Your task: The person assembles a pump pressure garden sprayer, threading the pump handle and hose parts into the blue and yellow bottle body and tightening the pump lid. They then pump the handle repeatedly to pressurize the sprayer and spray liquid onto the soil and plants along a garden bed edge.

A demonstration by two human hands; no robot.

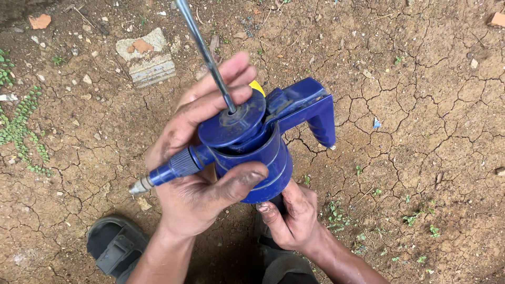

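A blue pressure-sprayer pump head [252,142] is held over cracked dry soil. It has a round cap, a blue handle [315,108] pointing right and a nozzle [163,173] with a metal tip pointing left. A thin metal rod [202,50] rises from the cap's centre toward the top edge. My left hand [197,173] wraps around the head from the left, thumb across its front, fingers behind the cap. My right hand [292,218] grips the underside of the sprayer. A bit of yellow [258,87] shows behind the cap.
Brown cracked earth [410,121] lies all around. A broken concrete block [147,58] sits at the upper left, small green plants [21,126] at the left edge, brick bits at the corners. A dark sandal [115,244] is at the bottom left.
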